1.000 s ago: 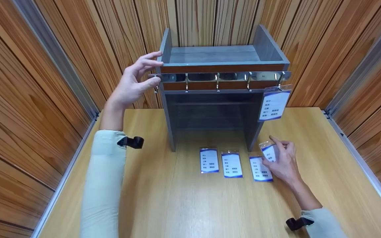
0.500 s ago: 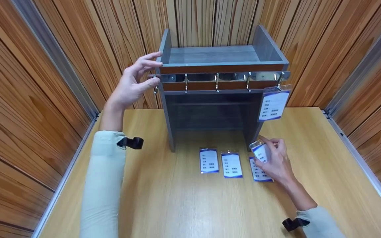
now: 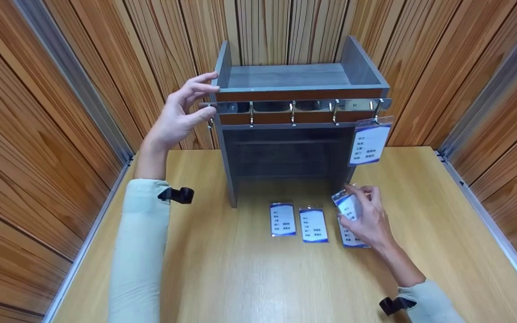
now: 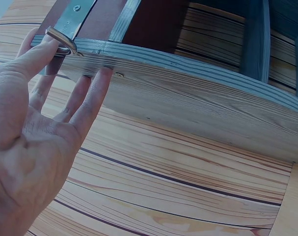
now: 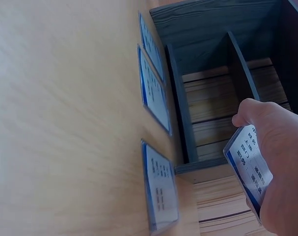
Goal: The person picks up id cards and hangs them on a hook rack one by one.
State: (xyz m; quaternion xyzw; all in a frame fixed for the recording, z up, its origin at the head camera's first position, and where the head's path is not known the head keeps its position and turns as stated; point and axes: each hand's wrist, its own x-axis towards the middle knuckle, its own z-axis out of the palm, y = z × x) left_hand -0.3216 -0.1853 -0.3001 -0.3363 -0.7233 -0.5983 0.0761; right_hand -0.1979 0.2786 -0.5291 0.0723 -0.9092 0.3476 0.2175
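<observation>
My right hand (image 3: pixel 368 222) pinches a plastic badge holder (image 3: pixel 347 206) with a white and blue card, tilted, in front of the shelf's right foot. Beneath it lies another badge holder (image 3: pixel 352 237), partly covered by the hand and held card in the head view. With fingers extended, my left hand (image 3: pixel 180 116) touches the left side of a grey wooden shelf (image 3: pixel 290 76); its thumb is at the leftmost hook (image 4: pixel 61 40) of a metal hook rail (image 3: pixel 272 106). From the rightmost hook hangs one badge holder (image 3: pixel 370 142).
Two more badge holders, a left one (image 3: pixel 282 220) and a middle one (image 3: pixel 313 225), lie flat before the shelf on the wooden table (image 3: pixel 249 278). Wood-plank walls (image 3: pixel 38 134) enclose the table at the back and sides.
My right hand has moved left with the pinched badge holder, now overlapping the one on the table. The left hand stays at the shelf's side.
</observation>
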